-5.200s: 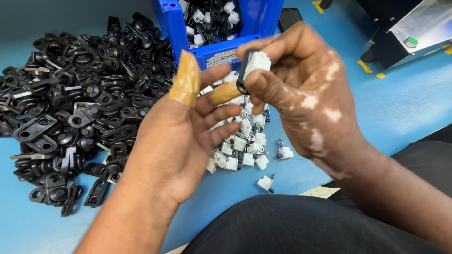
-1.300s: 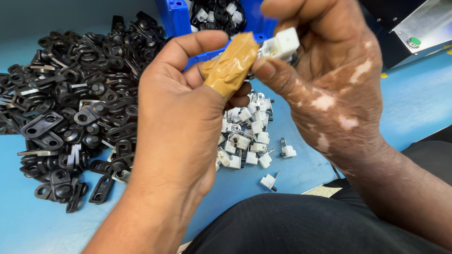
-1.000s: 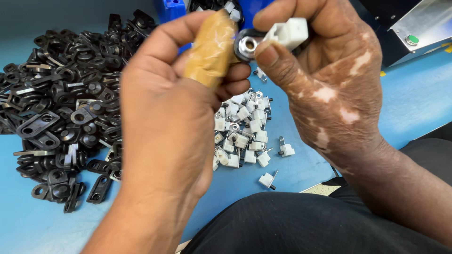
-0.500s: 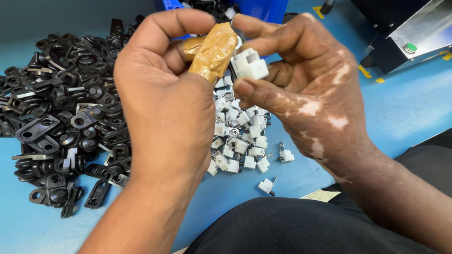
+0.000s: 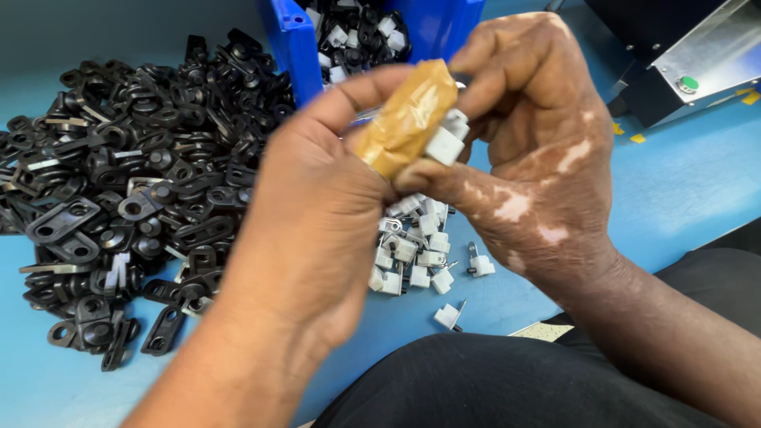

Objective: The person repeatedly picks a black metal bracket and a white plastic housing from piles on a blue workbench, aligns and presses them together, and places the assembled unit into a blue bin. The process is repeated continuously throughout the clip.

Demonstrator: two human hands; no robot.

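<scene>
My left hand [image 5: 309,214] and my right hand [image 5: 531,150] meet above the blue table. Between their fingertips they pinch a small white plastic clip [image 5: 444,143] with a dark part behind it, mostly hidden. My left thumb wears tan tape [image 5: 404,119] and presses on the clip. Below the hands lies a pile of white clips [image 5: 416,250] with metal pins. A large heap of black plastic clamps [image 5: 135,190] spreads to the left of my left hand.
A blue bin [image 5: 297,43] at the top holds mixed white and black pieces. A black and metal machine with a green button [image 5: 688,82] stands at the top right. My dark-clothed lap [image 5: 491,380] is at the bottom edge.
The hands have closed together; my right fingers now curl over the clip, which sits tighter against the taped thumb than half a second ago.
</scene>
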